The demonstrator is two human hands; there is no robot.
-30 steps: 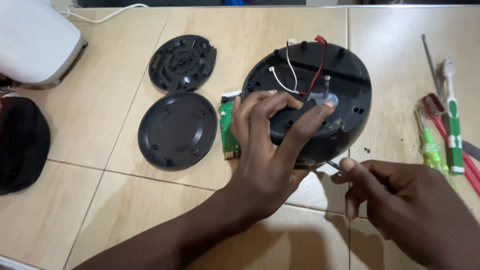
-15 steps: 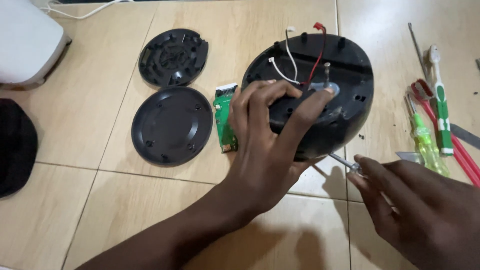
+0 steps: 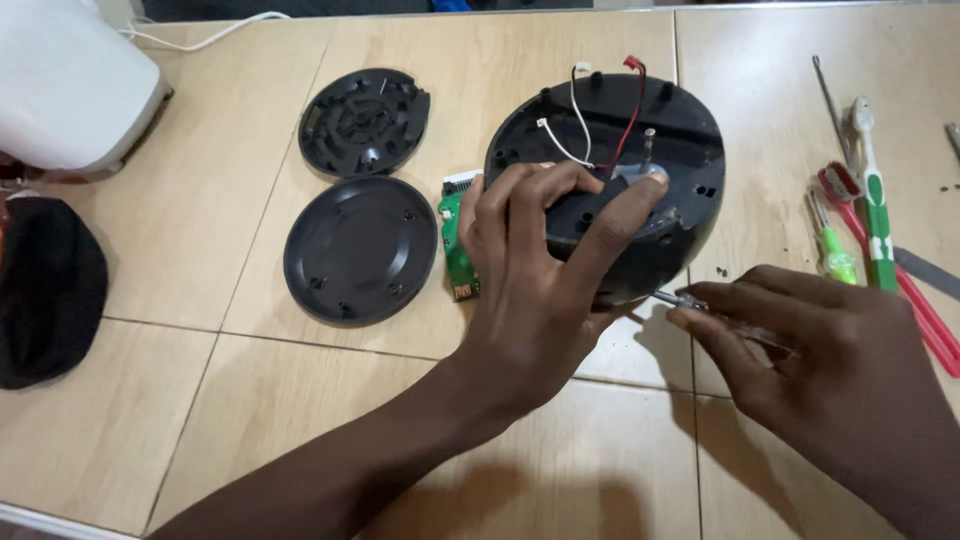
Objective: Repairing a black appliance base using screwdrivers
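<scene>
At the far left of the desk (image 3: 200,180) sit a white appliance (image 3: 70,90) and a black cloth (image 3: 45,290). Next come two round black covers (image 3: 362,120), one above the other, then a green circuit board (image 3: 458,245). The left hand (image 3: 535,290) spreads over the round black housing (image 3: 640,150), fingers gripping its top. The right hand (image 3: 820,370) pinches a small screwdriver (image 3: 680,298), its tip at the housing's lower edge. Coloured tools (image 3: 870,210) lie rightmost.

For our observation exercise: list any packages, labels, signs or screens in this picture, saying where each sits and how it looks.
None in view: only bare parts and tools lie on the tiled surface, and no label shows on the black round housing under the left hand.
</scene>
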